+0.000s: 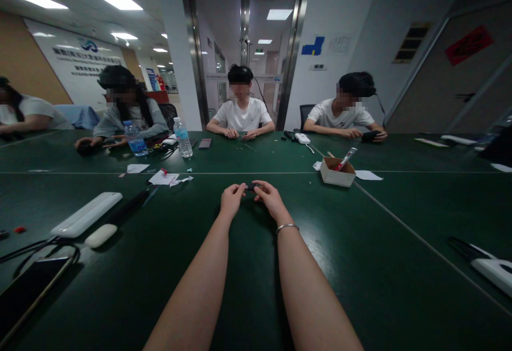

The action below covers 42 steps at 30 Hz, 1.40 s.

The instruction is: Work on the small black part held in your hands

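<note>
A small dark object [250, 186] is held between my two hands, above the middle of the green table [248, 244]. On its left end, the fingertips of my left hand [232, 199] are pinched together. My right hand [270, 198], with a silvery bracelet on its wrist, grips the other end between thumb and fingers. The object is too small to name, and the fingers partly cover it.
To the right stands a small open box [337, 175] with a red-and-clear item in it. Paper scraps [164, 178], a white power bank [87, 214], and a phone [34, 292] lie left. Two bottles [183, 137] stand farther back. Several people sit across the table.
</note>
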Tool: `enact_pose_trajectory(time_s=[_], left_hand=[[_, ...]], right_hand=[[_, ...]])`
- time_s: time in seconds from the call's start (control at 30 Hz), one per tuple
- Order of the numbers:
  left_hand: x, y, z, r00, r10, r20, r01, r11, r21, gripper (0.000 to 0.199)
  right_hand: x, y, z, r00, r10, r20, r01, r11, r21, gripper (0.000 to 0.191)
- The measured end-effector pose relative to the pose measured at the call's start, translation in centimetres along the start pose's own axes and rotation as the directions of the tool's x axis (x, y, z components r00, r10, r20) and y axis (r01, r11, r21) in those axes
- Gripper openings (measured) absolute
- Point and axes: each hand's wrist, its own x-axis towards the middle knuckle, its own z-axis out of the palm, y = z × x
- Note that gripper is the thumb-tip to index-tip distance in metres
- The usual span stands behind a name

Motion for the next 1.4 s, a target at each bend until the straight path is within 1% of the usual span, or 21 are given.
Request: enact_pose_trajectory(time_s=[0.27, 0.4, 0.5, 0.87, 1.03, 1.27, 1.4], left_hand=[[0.2, -0.1, 0.1, 1.0, -0.02, -0.005, 0.02, 0.997, 0.078, 0.049], [0.0, 0.2, -0.1, 1.0, -0.004, -0.002, 0.005, 0.99, 0.141, 0.051], [-0.2, 0.6, -0.2, 1.0, -0.023, -0.013, 0.025, 0.985, 0.168, 0.052], [-0.6, 1.2, -0.4, 0.994, -0.092, -0.062, 0.101, 0.979, 0.174, 0.053], [-0.9, 1.6, -0.4, 0.99, -0.125, -0.07, 0.135, 0.979, 0.151, 0.051], [-0.8, 1.7, 0.0, 0.98, -0.143, -0.136, 0.171, 0.96, 0.223, 0.05], [-0.8, 1.6, 0.0, 0.978, -0.158, -0.135, 0.185, 0.959, 0.216, 0.05]], right_hand=[[0.2, 0.3, -0.2, 1.0, -0.013, 0.024, 0.014, 1.0, -0.026, 0.039], [0.3, 0.4, -0.3, 0.999, -0.014, 0.038, 0.015, 0.999, -0.03, 0.038], [0.3, 0.4, -0.3, 0.999, -0.017, 0.049, 0.018, 0.999, -0.035, 0.037], [0.1, 0.1, -0.2, 0.995, -0.021, 0.096, 0.024, 0.999, -0.03, 0.037], [0.0, -0.1, -0.1, 0.994, -0.019, 0.11, 0.022, 0.999, -0.024, 0.036], [0.0, 0.2, -0.3, 0.992, -0.045, 0.115, 0.052, 0.997, -0.054, 0.036], [0.2, 0.4, -0.3, 0.992, -0.055, 0.112, 0.063, 0.996, -0.07, 0.036]])
